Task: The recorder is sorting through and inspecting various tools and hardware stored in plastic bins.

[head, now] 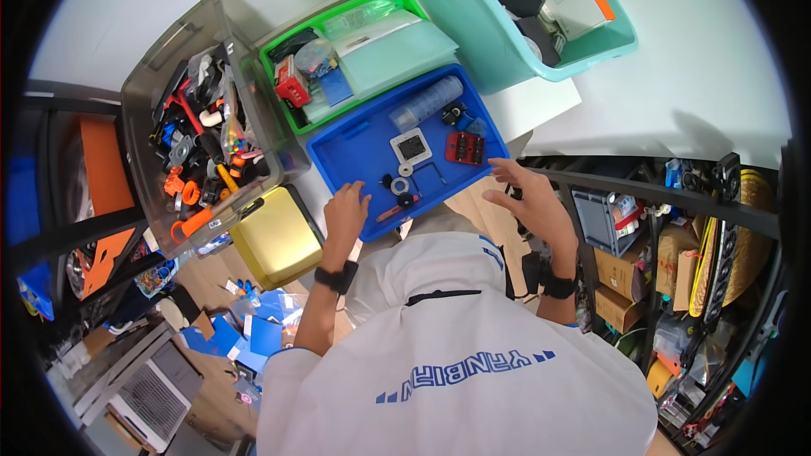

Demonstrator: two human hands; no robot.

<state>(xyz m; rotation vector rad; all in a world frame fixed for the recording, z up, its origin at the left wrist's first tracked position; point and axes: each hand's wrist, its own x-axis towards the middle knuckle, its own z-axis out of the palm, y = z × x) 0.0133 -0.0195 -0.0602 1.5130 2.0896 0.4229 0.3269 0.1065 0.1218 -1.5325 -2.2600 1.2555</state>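
A blue plastic tray (348, 171) lies before me, slightly tilted in the view. My left hand (346, 209) is at its near left edge, fingers bent and partly hidden; whether it grips the rim cannot be told. My right hand (523, 193) is beside the near right corner, thumb and fingers apart, holding nothing. Inside the tray are a clear plastic bottle or can (427, 103), a white square plate with a dark centre (411, 147), a red block with black parts (465, 149), a metal ring (400, 186), black hex keys (433, 176) and a reddish pen-like tool (393, 209).
Behind the tray stands a green tray (355, 104) with folders and a red box (292, 82). A grey translucent bin (140, 139) of mixed parts and a gold tin lid (277, 234) are at left. A turquoise bin (469, 25) stands at upper right; a loaded black shelf (671, 190) is at right.
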